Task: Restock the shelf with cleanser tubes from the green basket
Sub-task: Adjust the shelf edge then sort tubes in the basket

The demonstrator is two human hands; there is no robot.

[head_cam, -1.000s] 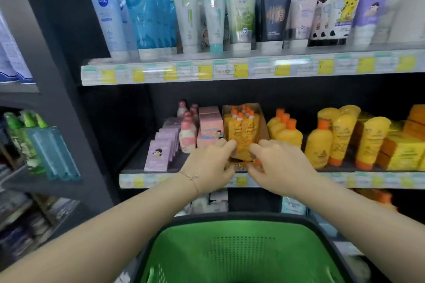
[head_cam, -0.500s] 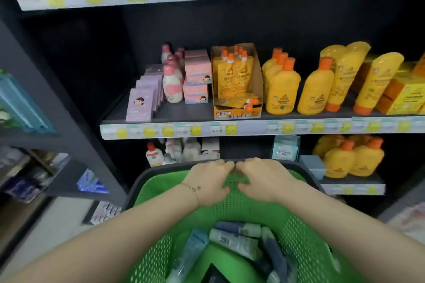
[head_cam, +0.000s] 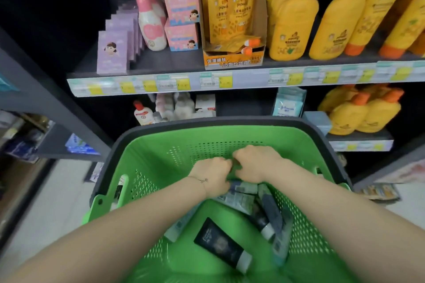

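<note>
Cleanser tubes (head_cam: 241, 201) lie heaped inside the green basket (head_cam: 161, 145), where the left hand (head_cam: 212, 177) and right hand (head_cam: 255, 163) curl over them, grip unclear; best to pinch one tube's body firmly before lifting.

Even, fairly bright light; shelf (head_cam: 161, 64) recesses fall into deep shadow. Motion blur softens everything, and wide-angle distortion bends the edges.

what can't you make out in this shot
Head view:
- What left hand or right hand grips, if anything: fingers curl under the hands' backs.
- Cleanser tubes in the green basket: partly covered by the hands.
- Price labels: blurred.
- Rightmost yellow bottles: cut off by the edge.
</note>
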